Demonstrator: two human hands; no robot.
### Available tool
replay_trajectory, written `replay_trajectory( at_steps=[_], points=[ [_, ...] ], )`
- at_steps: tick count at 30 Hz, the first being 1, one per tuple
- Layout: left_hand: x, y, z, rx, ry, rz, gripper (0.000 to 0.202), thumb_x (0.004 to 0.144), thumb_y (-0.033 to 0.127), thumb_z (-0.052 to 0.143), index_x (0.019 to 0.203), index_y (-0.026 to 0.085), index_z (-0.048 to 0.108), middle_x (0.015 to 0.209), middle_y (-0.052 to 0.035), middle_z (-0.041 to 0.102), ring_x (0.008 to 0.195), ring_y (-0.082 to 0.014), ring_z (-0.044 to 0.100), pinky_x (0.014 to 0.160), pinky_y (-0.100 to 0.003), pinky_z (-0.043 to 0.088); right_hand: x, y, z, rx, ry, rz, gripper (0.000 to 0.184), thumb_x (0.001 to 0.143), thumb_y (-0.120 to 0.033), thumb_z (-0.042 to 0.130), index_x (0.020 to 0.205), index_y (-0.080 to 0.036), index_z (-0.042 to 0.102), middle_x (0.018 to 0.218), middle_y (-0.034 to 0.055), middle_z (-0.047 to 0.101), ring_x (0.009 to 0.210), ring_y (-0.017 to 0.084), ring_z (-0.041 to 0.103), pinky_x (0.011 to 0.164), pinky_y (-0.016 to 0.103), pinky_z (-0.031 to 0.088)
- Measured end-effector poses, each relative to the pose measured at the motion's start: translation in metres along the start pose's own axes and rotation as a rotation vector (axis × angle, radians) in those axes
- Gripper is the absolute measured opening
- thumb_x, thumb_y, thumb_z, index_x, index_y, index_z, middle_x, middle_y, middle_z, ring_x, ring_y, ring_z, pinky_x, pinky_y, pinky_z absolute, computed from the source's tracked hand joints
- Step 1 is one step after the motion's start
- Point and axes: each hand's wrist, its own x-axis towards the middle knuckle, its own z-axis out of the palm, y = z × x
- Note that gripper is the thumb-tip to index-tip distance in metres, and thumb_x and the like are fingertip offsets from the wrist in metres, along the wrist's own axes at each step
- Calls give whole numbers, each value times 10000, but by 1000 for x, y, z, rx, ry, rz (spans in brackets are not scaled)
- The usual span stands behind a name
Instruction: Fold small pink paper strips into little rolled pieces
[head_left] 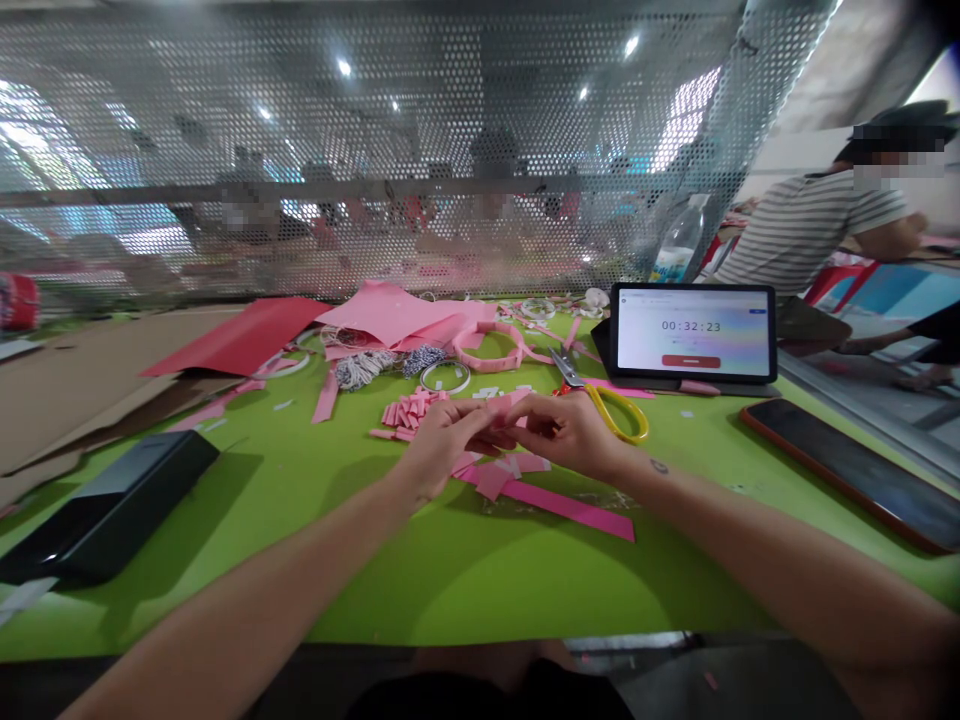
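Note:
My left hand [442,445] and my right hand [570,432] meet over the middle of the table, fingers pinched together. Between them is a small pink strip [511,403], partly hidden by the fingers. Beside my left hand lies a pile of short pink folded pieces [411,408]. Under the hands are pink cut strips [495,478] and a longer bright pink strip [577,508]. Just beyond my right hand rest yellow-handled scissors [626,415], blades pointing away. A pink ring-shaped band [489,347] and a roll of white tape [445,377] lie behind.
A tablet [694,335] showing a timer stands at the back right, with a phone [855,470] nearer. Black box-shaped object [127,500] on the left, near cardboard [90,390] and red sheets [240,335]. Perforated metal panel [420,120] behind; a person [810,220] sits at right.

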Motion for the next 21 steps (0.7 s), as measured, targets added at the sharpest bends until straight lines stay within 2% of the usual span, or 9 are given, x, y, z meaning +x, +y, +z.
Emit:
replay_trajectory(
  at_steps=[6,11,15,19,21],
  points=[
    [-1,1,0,82,51,41,215,801,339,604,773,138,676,722,-32,672,664,-111,629,661,-254,537,-1,3,0,-40,28,-122,107,811,-258,582,857,-197,657,550,-40,596,464,44,485,492,162,360],
    [-1,1,1,103,66,84,210,814,332,584,769,148,675,704,-15,657,619,-96,606,655,-251,531,-2,3,0,-54,36,-142,103,807,-246,585,843,-192,665,543,-36,589,459,45,476,483,168,351],
    [-1,3,1,98,76,69,200,811,328,589,808,149,677,754,-33,674,664,-111,624,665,-260,527,0,0,0,68,18,-24,143,823,-286,576,881,-176,647,531,-35,570,455,48,482,470,170,356],
    [-1,3,0,77,75,49,208,801,326,607,871,140,670,764,-49,683,705,-133,644,684,-272,518,4,-5,-2,363,-12,175,189,841,-327,555,901,-152,594,527,-35,550,443,55,506,428,164,356],
    [0,2,0,55,64,38,224,809,335,597,892,137,659,751,-51,680,689,-132,642,672,-271,514,7,-7,-3,512,3,267,218,834,-365,560,876,-151,567,494,-49,529,392,45,469,379,156,319]
  ],
)
